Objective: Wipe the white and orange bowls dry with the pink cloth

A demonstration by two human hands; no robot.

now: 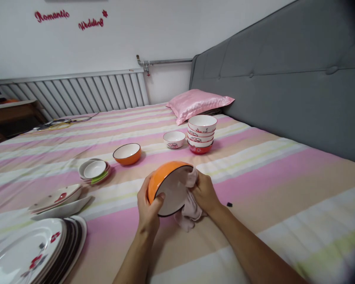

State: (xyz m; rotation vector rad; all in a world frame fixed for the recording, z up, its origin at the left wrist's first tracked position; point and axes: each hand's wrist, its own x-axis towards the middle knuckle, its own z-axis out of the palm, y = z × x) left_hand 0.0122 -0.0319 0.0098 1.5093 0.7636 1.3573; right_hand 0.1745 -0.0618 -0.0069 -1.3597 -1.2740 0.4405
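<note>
An orange bowl (pixel 174 189) with a white inside and a dark rim is tilted on its side above the striped bedsheet. My left hand (pixel 149 205) grips its left edge, the thumb over the rim and the fingers behind the outer wall. At the opposite edge, my right hand (pixel 205 191) is closed on a pale pink cloth (pixel 192 205) pressed against the rim. Part of the cloth hangs below the bowl. Another orange bowl (pixel 127 154) stands upright farther back on the bed.
Behind my hands are a white patterned bowl (pixel 174 140) and a bowl stack (pixel 201 136). Small dishes (pixel 94 169), oval dishes (pixel 59 199) and a plate stack (pixel 26 248) line the left. A pink pillow (pixel 198 103) lies by the grey headboard (pixel 278 79).
</note>
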